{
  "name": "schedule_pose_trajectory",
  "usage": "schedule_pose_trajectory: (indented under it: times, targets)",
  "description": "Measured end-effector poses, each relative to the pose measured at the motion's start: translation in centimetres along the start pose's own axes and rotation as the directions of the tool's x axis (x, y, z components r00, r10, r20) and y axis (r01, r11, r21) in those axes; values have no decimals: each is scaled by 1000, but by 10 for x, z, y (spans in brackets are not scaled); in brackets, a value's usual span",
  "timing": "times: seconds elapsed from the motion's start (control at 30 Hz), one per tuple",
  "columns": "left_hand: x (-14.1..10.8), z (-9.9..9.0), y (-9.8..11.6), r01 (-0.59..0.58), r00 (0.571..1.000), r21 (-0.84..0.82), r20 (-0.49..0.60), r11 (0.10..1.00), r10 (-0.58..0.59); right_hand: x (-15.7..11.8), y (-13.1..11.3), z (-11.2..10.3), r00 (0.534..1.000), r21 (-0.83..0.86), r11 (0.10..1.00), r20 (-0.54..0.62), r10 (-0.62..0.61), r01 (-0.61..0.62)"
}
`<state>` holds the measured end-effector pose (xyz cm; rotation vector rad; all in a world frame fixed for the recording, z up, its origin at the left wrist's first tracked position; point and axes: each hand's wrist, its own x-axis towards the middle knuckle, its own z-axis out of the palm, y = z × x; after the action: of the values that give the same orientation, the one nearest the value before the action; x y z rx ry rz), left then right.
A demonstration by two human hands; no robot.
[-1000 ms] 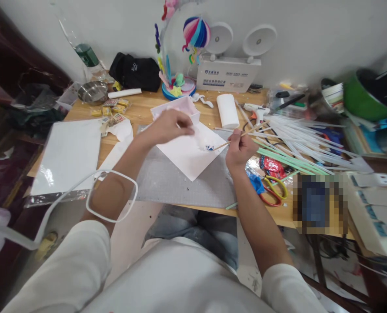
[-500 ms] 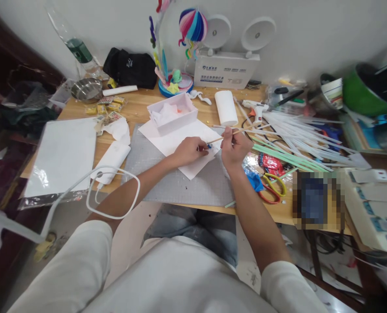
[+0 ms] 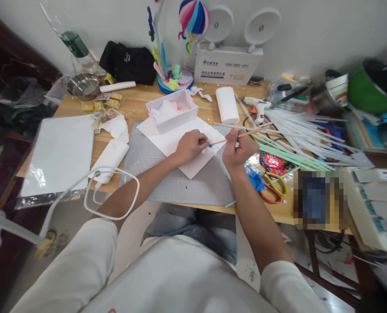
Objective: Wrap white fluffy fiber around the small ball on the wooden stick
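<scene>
Scissors (image 3: 271,187) lie at near right on the table (image 3: 285,212). Beyond, over a white sheet (image 3: 188,168), the right hand (image 3: 239,149) has its grip closed on a thin stick (image 3: 257,130), its tip near a blue scrap (image 3: 210,145). The left hand (image 3: 191,147) bunches close by that tip; whether it pinches anything, I can't tell. A sideways jerk could fling the scrap off; a tugged sheet might shift the box (image 3: 177,120) farther back.

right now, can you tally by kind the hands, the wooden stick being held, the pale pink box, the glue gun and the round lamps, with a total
Left hand and right hand: 2
Wooden stick: 1
Pale pink box: 1
Glue gun: 1
Round lamps: 2
Total: 7
</scene>
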<state>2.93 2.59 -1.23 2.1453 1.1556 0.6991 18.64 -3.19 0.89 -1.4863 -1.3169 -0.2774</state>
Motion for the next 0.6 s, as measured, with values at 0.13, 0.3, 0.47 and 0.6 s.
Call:
schedule_pose_trajectory:
  times: [0.13, 0.3, 0.47, 0.6]
  targets:
    - [1, 1, 0, 25, 1000, -15, -1, 1000, -26, -2, 2, 5, 998, 17, 998, 36, -55, 55]
    - [2, 1, -1, 28, 999, -45, 16, 999, -28, -3, 2, 6, 998, 18, 999, 37, -44, 44]
    - [-1, -17, 4, 14, 998, -102, 60, 995, -8, -2, 2, 2, 1000, 25, 1000, -5, 11, -11]
    - [-7, -35, 9, -6, 937, -96, 347, 995, 39, 0, 1, -1, 999, 39, 999, -37, 37, -35]
